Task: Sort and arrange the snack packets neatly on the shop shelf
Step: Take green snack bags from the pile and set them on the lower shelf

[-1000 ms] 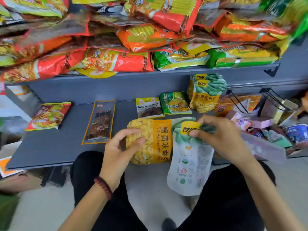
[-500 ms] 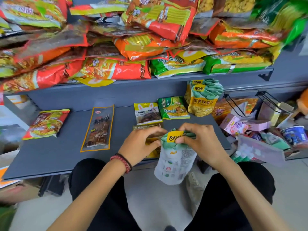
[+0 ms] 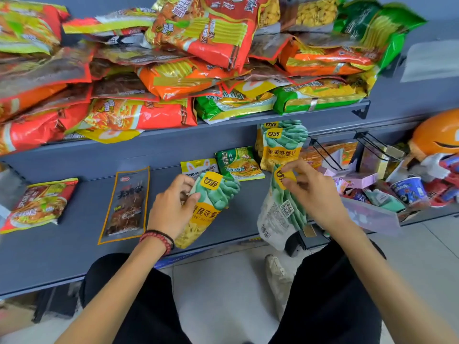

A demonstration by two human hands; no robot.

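Head view: nearest, above the knees, the left hand (image 3: pixel 171 209) curls round a green-and-yellow snack packet (image 3: pixel 211 204), printed front up, over the front of the grey lower shelf (image 3: pixel 62 244). The right hand (image 3: pixel 313 194) pinches the top of a second packet (image 3: pixel 278 214), which hangs back-side out over the shelf's front right corner. Behind, matching packets (image 3: pixel 282 145) stand upright against the back panel. Above them, noodle packets (image 3: pixel 173 78) lie heaped on the upper shelf (image 3: pixel 161 135).
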